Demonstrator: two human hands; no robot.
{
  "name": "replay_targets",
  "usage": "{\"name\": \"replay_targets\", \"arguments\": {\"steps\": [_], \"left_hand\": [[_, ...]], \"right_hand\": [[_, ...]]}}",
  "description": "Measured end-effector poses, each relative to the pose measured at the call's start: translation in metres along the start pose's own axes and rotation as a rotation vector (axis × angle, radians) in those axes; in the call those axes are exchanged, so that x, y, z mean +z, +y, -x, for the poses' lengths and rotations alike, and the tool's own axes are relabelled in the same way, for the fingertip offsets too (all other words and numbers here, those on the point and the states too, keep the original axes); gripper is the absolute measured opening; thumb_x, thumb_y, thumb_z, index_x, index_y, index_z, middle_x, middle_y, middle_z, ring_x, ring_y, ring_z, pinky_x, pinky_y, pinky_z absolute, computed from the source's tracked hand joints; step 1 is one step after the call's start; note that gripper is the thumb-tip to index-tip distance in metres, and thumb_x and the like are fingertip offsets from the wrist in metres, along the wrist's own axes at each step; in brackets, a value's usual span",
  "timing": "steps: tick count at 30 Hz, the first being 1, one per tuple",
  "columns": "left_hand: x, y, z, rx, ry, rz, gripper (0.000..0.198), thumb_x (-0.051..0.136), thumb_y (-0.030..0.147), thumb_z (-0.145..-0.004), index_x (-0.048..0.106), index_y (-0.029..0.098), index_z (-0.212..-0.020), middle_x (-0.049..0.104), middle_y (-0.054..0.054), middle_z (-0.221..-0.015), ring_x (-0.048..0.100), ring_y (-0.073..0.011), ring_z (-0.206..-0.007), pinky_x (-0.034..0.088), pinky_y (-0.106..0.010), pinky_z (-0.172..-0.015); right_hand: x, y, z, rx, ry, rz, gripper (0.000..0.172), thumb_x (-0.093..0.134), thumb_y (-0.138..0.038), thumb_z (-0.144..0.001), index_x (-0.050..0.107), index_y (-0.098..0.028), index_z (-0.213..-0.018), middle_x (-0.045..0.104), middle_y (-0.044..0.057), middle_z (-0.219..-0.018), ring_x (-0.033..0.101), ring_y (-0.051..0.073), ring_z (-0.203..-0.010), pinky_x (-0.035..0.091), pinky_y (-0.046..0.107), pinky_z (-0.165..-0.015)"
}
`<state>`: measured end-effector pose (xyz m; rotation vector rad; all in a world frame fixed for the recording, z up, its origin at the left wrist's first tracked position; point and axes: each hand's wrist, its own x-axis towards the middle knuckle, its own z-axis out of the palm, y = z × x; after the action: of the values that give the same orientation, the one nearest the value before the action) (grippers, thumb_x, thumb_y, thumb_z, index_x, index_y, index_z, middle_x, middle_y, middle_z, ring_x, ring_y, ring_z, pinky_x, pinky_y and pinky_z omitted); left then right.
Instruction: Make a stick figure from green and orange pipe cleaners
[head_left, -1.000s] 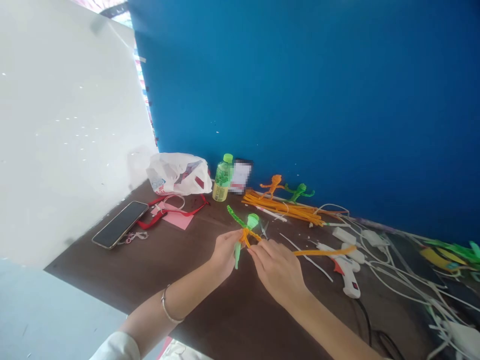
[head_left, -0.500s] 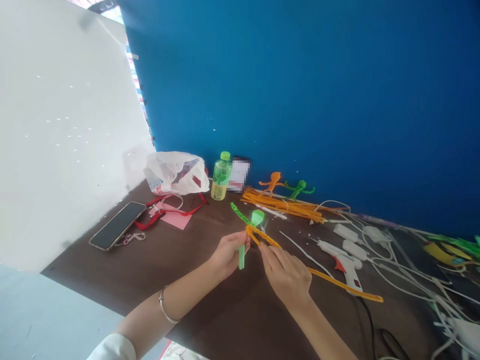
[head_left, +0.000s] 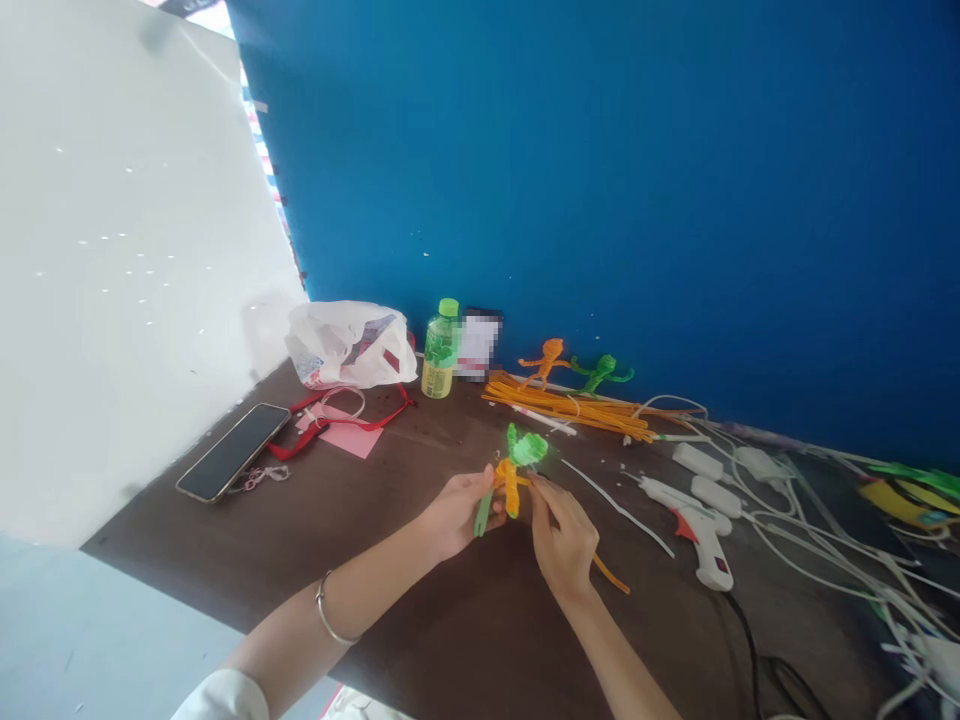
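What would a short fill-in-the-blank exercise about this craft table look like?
The pipe-cleaner figure between the left hand and right hand has a ____ head.
The hot glue gun lies to the ____ of the right hand.
The sheet of paper beside the smartphone is ____.

Missing words: green; right; pink.

Three pipe-cleaner figures (head_left: 511,475), one glue gun (head_left: 694,530), one phone (head_left: 233,452)
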<state>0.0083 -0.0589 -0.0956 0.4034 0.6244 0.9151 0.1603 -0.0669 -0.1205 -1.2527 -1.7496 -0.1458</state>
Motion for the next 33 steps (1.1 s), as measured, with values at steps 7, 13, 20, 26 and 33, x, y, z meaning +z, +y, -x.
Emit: {"name": "replay_targets", "arguments": {"steps": [7, 13, 20, 26, 33], "left_hand": [[-0.002, 0.0, -0.003, -0.106, -0.083, 0.085, 0.021, 0.06, 0.034, -0.073, 0.053, 0.014, -0.073, 0.051, 0.0, -0.072, 0.042, -0.0042, -0.051, 0.037, -0.019, -0.051], [-0.004, 0.007, -0.001, -0.242, -0.232, 0.146, 0.023, 0.054, 0.036, -0.077, 0.047, 0.015, -0.074, 0.028, 0.007, -0.056, 0.019, -0.0015, -0.039, 0.015, -0.014, -0.037], [-0.012, 0.006, -0.006, -0.264, -0.237, 0.105, 0.029, 0.048, 0.043, -0.08, 0.047, 0.015, -0.074, 0.014, 0.008, -0.053, 0.007, -0.0031, -0.039, 0.009, -0.015, -0.035], [-0.013, 0.009, -0.007, -0.302, -0.217, -0.009, 0.04, 0.039, 0.051, -0.081, 0.052, 0.013, -0.081, 0.012, 0.008, -0.052, 0.006, -0.0038, -0.039, 0.008, -0.016, -0.034], [-0.017, 0.008, -0.003, -0.467, -0.329, 0.068, 0.037, 0.039, 0.049, -0.082, 0.042, 0.015, -0.068, 0.01, 0.008, -0.051, 0.003, -0.0037, -0.038, 0.007, -0.016, -0.034]], "right_hand": [[0.002, -0.008, -0.001, 0.264, -0.099, -0.262, 0.016, 0.051, -0.025, -0.08, 0.065, -0.019, -0.086, 0.067, 0.006, -0.081, 0.062, 0.018, -0.073, 0.051, 0.032, -0.067], [0.002, -0.011, -0.011, 0.49, -0.223, -0.55, 0.017, 0.055, -0.031, -0.076, 0.065, -0.018, -0.082, 0.066, 0.006, -0.082, 0.061, 0.018, -0.075, 0.05, 0.031, -0.068], [0.001, -0.013, -0.022, 0.583, -0.311, -0.683, 0.021, 0.063, -0.034, -0.069, 0.07, -0.019, -0.083, 0.066, 0.006, -0.082, 0.06, 0.019, -0.077, 0.048, 0.032, -0.07], [0.003, -0.019, -0.023, 0.795, -0.309, -0.822, 0.024, 0.063, -0.038, -0.068, 0.07, -0.017, -0.078, 0.067, 0.005, -0.079, 0.058, 0.018, -0.074, 0.044, 0.03, -0.068], [0.006, -0.021, -0.017, 0.858, -0.456, -1.036, 0.032, 0.06, -0.045, -0.07, 0.063, -0.014, -0.066, 0.056, 0.0, -0.058, 0.045, 0.011, -0.054, 0.036, 0.024, -0.051]]}}
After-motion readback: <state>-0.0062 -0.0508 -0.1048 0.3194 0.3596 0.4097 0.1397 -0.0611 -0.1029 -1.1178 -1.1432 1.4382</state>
